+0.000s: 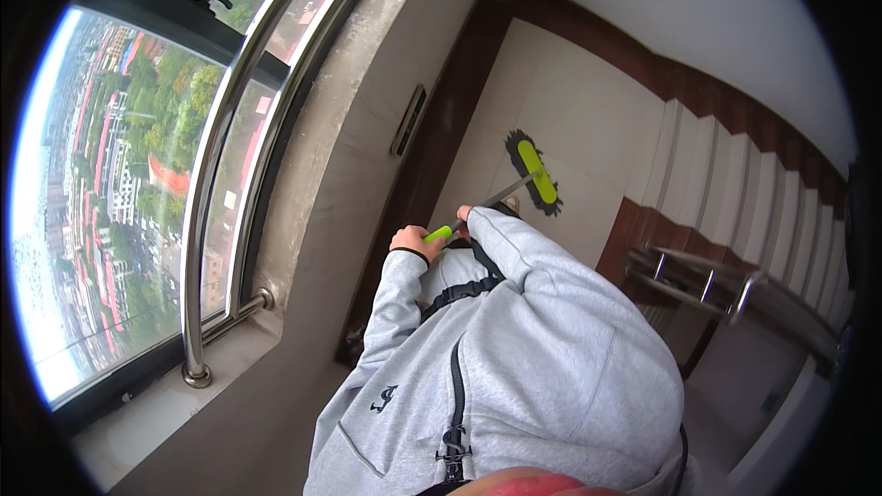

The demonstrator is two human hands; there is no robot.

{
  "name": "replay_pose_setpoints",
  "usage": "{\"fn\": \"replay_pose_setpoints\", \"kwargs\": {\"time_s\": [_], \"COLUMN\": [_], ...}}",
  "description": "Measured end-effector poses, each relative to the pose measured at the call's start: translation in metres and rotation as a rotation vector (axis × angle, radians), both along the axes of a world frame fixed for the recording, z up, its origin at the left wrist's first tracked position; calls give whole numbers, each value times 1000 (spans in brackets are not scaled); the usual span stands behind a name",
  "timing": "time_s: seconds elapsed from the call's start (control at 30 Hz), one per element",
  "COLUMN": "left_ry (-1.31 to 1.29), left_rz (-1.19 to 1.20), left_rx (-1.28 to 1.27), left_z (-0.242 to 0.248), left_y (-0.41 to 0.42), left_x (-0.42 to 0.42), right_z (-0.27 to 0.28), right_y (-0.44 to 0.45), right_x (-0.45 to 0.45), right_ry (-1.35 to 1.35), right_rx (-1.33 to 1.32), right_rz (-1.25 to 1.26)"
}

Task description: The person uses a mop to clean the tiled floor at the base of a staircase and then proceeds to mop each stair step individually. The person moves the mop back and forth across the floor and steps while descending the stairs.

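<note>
My left hand (412, 241) is wrapped around the lime-green grip (438, 234) at the top end of a long-handled dust mop. Just ahead of it, my right hand (464, 213) holds the grey pole (508, 190), partly hidden by its own sleeve. The pole slants away to the mop head (537, 172), which lies on the pale floor tiles (579, 96). This head has a lime-green oval plate with a dark shaggy fringe all round. Close to the pole, the tip of a shoe (512, 203) shows below my right forearm.
Stairs (730, 179) with dark brown side trim run off to the right, beside a metal handrail (710, 282). On the left, steel rails (207, 172) guard a tall window over a sill (324, 103). A slim fixture (409, 120) sits on the wall.
</note>
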State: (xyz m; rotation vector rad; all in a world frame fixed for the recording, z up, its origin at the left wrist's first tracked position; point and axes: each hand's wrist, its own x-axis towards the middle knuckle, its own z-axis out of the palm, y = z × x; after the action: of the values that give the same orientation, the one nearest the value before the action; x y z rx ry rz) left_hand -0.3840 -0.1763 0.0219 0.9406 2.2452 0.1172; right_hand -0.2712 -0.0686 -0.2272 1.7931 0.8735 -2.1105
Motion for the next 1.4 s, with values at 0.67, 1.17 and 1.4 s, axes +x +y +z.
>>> {"fn": "replay_pose_setpoints", "kwargs": {"time_s": [0.67, 1.17, 1.4], "left_ry": [-74, -68, -42], "left_rz": [-476, -729, -630], "left_rx": [221, -24, -1], "left_z": [-130, -121, -60], "left_y": [318, 390, 405], "left_x": [101, 220, 39], "right_z": [-58, -27, 3], "right_y": [259, 315, 322], "right_x": [132, 234, 78], "right_ry": [-53, -155, 253], "right_rx": [219, 174, -85], "right_rz": [-790, -847, -614]}}
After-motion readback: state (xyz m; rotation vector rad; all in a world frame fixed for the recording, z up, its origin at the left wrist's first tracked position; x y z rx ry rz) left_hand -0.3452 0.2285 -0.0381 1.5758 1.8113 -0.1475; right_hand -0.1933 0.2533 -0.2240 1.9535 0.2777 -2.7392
